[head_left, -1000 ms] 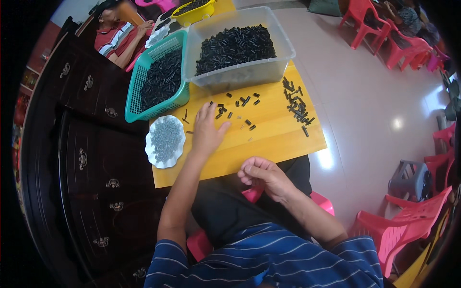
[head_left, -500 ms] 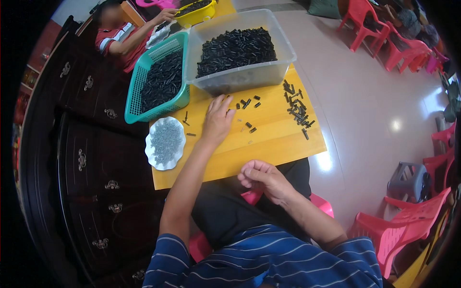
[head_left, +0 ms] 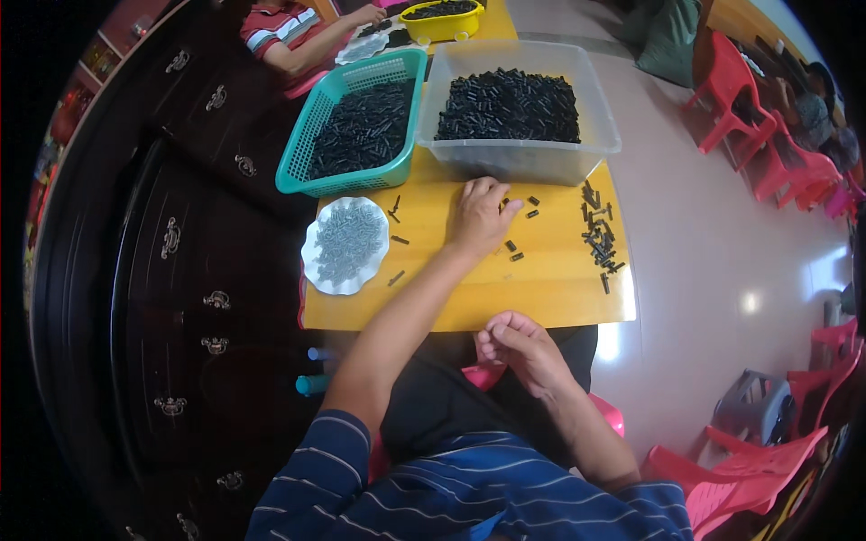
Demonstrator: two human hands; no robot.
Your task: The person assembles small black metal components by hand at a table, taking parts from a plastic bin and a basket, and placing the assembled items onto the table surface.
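My left hand [head_left: 483,216] rests on the yellow tabletop [head_left: 559,293], its fingers bent and its thumb apart, over some loose short black tubes. One short black tube [head_left: 511,245] and another lie just right of my wrist. My right hand [head_left: 523,347] is held above my lap by the table's near edge, thumb and fingers pinched together; anything in them is hidden. To the left, a white scalloped plate [head_left: 309,248] holds many small clear-grey pieces. Several slim black pieces [head_left: 400,240] lie between the plate and my left forearm.
A translucent bin [head_left: 523,162] and a green basket [head_left: 361,180], both full of black tubes, stand at the far side. A loose pile of black pieces [head_left: 600,236] lies along the right edge. Dark cabinets [head_left: 207,261] border the left. Another person sits beyond, near a yellow tub [head_left: 442,27].
The whole view has swung, so the table sits further right in it. My left hand has shifted rightward over the loose tubes, covering some. A slim black piece now shows beside my left forearm.
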